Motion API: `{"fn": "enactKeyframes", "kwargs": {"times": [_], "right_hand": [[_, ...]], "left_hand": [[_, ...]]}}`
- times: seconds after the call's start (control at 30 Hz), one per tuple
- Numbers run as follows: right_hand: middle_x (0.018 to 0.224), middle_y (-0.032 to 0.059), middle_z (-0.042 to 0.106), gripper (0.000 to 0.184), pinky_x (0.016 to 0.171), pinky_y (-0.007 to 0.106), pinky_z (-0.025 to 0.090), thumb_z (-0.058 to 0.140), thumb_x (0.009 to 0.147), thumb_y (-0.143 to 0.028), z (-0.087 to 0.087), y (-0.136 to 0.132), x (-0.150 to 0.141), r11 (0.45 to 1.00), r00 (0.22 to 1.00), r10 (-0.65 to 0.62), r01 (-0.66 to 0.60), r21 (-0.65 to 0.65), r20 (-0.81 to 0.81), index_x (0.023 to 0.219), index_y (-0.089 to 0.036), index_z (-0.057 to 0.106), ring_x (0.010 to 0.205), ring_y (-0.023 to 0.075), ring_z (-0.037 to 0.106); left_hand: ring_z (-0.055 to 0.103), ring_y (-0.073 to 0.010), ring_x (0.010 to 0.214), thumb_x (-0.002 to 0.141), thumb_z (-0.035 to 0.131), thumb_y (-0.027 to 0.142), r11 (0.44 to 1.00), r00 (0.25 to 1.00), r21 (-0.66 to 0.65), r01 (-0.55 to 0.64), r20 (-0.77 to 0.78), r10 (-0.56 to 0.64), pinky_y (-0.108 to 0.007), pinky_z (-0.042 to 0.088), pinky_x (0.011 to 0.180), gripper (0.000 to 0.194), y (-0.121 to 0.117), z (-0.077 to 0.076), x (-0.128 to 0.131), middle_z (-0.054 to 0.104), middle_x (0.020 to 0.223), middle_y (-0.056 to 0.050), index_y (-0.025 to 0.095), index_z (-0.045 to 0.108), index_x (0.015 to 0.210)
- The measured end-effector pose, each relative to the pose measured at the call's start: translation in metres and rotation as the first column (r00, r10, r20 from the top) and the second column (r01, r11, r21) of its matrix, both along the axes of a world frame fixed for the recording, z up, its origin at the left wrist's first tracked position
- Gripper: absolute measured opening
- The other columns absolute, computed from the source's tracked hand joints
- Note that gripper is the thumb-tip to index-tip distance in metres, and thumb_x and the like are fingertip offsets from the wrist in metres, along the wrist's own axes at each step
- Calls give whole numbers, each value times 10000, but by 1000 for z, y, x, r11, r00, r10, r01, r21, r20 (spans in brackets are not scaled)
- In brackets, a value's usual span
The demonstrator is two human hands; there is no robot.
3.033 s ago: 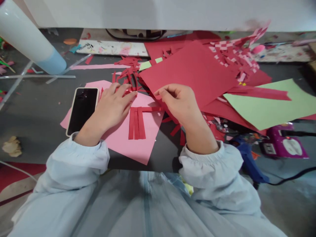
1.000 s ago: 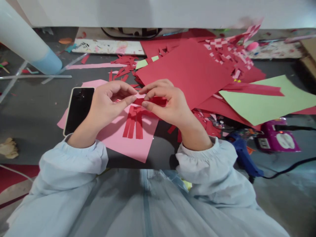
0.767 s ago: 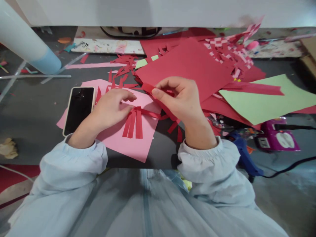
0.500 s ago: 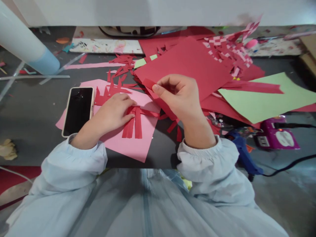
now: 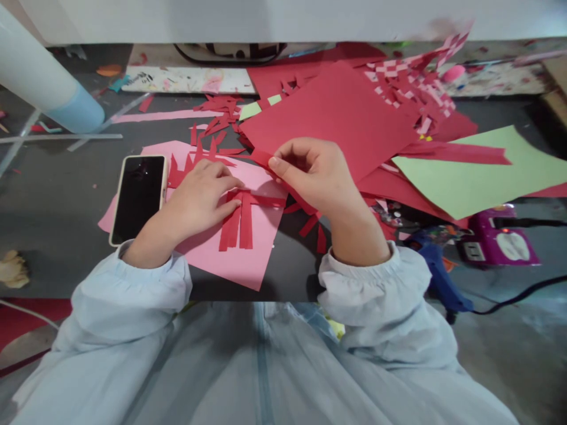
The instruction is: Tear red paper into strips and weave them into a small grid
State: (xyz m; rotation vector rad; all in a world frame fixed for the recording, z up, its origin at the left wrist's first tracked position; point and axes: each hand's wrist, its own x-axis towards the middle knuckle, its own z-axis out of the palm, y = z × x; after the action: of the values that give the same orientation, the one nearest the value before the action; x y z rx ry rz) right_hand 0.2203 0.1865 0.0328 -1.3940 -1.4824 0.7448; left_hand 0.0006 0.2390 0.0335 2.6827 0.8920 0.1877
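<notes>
My left hand lies over a sheet of pink paper. Its thumb and fingertips press on red paper strips, several of which hang toward me while another runs off to the right. Part of this red piece is hidden under the palm. Between thumb and forefinger, my right hand pinches a small red paper strip, held just beyond the pink sheet's upper edge. Behind that hand lies a large red paper sheet.
A phone overlaps the pink sheet at left. Red scraps lie behind. At right are green paper, a blue glue gun and a purple power box with a cord. A white-and-blue cylinder stands far left.
My right hand has shifted slightly left with the small red strip, which now reaches farther left over the pink sheet's top edge. My left hand stays nearly in place.
</notes>
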Motion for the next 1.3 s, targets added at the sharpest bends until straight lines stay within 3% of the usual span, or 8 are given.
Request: {"fn": "enactKeyframes", "kwargs": {"times": [0.13,0.4,0.73,1.03,1.3], "right_hand": [[660,-24,580,194,609,283,410,644,888,-324,-4,1,0,998,1000,22,-22,-65,3,747,-200,597,607,109,522],[636,-40,575,189,586,271,376,624,895,-222,-2,3,-2,996,997,-31,37,-75,68,715,-204,571,565,92,505],[626,-25,605,161,587,288,391,582,922,-287,-6,2,-2,993,1000,19,-17,-120,21,780,-213,564,568,119,530],[645,-22,593,182,602,282,394,579,940,-321,-4,0,-2,988,999,46,-49,-146,-27,800,-206,558,572,109,512],[659,-21,588,253,586,265,430,641,920,-415,2,-2,-3,985,995,70,-81,-155,-76,799,-202,578,564,100,556]], "left_hand": [[499,-331,1200,943,544,373,1000,1000,1,6,-4,-6,-542,424,1062,307,-1,0,1,621,1145,-120,186,739,1090],[465,-339,1219,948,525,354,998,999,-36,51,-8,-51,-561,403,1075,361,-2,0,3,618,1219,-119,223,711,1228],[490,-323,1190,962,515,345,996,995,-42,82,-44,-84,-530,430,1047,344,-1,1,3,612,1170,-114,246,722,1219],[495,-337,1207,942,569,365,999,998,42,34,-50,-32,-542,411,1071,285,1,0,1,623,1144,-121,180,736,1080],[555,-319,1144,959,509,387,1000,1000,7,-12,-12,12,-501,432,1021,335,5,8,-1,674,1103,-120,167,728,1085]]}}
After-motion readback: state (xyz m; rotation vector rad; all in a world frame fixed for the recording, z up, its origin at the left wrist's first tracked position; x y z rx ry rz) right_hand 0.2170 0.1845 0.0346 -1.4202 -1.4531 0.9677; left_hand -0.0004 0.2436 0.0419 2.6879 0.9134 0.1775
